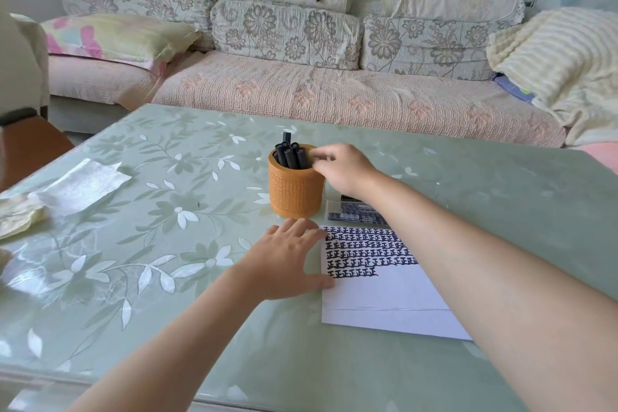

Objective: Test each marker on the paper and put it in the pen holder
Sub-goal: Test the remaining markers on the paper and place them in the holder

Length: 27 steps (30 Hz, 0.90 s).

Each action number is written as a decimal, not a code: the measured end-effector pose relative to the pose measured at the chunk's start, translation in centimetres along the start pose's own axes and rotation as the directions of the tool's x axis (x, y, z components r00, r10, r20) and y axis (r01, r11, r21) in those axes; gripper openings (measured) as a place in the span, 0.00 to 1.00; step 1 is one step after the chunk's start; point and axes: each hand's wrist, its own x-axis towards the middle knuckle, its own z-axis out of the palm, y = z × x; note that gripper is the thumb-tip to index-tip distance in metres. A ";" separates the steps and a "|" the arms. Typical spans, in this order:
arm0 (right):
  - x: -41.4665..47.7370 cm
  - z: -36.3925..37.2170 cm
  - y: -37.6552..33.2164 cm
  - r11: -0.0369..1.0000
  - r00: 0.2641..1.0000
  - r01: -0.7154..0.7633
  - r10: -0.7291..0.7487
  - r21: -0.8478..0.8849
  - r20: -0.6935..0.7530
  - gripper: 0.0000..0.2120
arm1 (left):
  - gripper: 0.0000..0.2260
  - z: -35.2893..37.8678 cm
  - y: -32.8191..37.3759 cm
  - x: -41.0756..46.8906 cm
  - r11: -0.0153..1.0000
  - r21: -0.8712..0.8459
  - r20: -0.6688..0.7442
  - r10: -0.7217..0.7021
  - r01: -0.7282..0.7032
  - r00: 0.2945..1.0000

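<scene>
Both outstretched: left hand (pixel 284 261) spread flat before the holder (pixel 296 192), touching paper (pixel 384 298); right hand (pixel 344 170) curled at its markers (pixel 290 156), grip unclear. Floral worktop (pixel 160 211); sofa (pixel 334 94) beyond the holder.

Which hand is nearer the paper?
Left. The left hand lies flat against the paper, thumb on its left edge; the right hand is beyond its far edge, at the pen holder.

Pen holder (pixel 296 192): 1, orange, frame centre.
Black markers (pixel 290 155) standing in it: at least 6 tops visible; they are crowded, so the exact count is unclear.
Paper (pixel 384 298): 1 sheet, lower right of centre.
Hands: 2, the left hand (pixel 284 261) and the right hand (pixel 344 169).
White tissue (pixel 83 186): 1, left side.
Floral back cushions (pixel 284 32): 3, along the top.
</scene>
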 end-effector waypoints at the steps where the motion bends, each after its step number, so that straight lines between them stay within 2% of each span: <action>1: -0.3 -0.6 0.4 1.000 0.999 0.011 -0.010 0.026 -0.035 0.15 | 0.41 0.0 0.0 0.0 1.000 -0.002 -0.001 0.000 0.000 1.000; 4: -1.0 -2.2 3.3 0.994 0.988 -0.016 -0.001 -0.106 -0.157 0.15 | 0.40 0.1 0.1 0.0 1.000 -0.006 -0.010 -0.003 0.003 1.000; 7: -1.7 -3.2 6.2 0.956 0.996 -0.073 0.053 -0.286 -0.075 0.12 | 0.39 0.2 0.4 0.0 1.000 -0.011 -0.025 -0.012 0.011 1.000; 10: -2.4 -3.8 7.5 0.913 0.998 -0.036 0.056 -0.406 0.037 0.10 | 0.40 0.2 0.6 0.2 1.000 0.002 -0.030 -0.016 0.016 0.999; 17: -1.9 -3.5 7.0 0.924 0.973 -0.019 0.105 -0.381 0.206 0.14 | 0.42 0.4 0.5 0.3 0.999 0.040 0.005 -0.021 0.021 1.000; 19: -1.7 -3.4 7.1 0.932 0.974 -0.025 0.104 -0.361 0.201 0.15 | 0.41 0.3 0.5 0.3 0.999 0.039 0.008 -0.021 0.021 1.000; 23: -1.6 -3.7 6.9 0.959 0.983 -0.002 0.053 -0.283 0.175 0.09 | 0.41 0.3 0.5 0.3 0.999 0.035 0.009 -0.021 0.021 1.000; 27: -1.7 -3.2 6.7 0.948 0.996 0.076 -0.055 -0.310 0.076 0.07 | 0.41 0.2 0.6 0.3 0.999 0.042 0.014 -0.026 0.026 1.000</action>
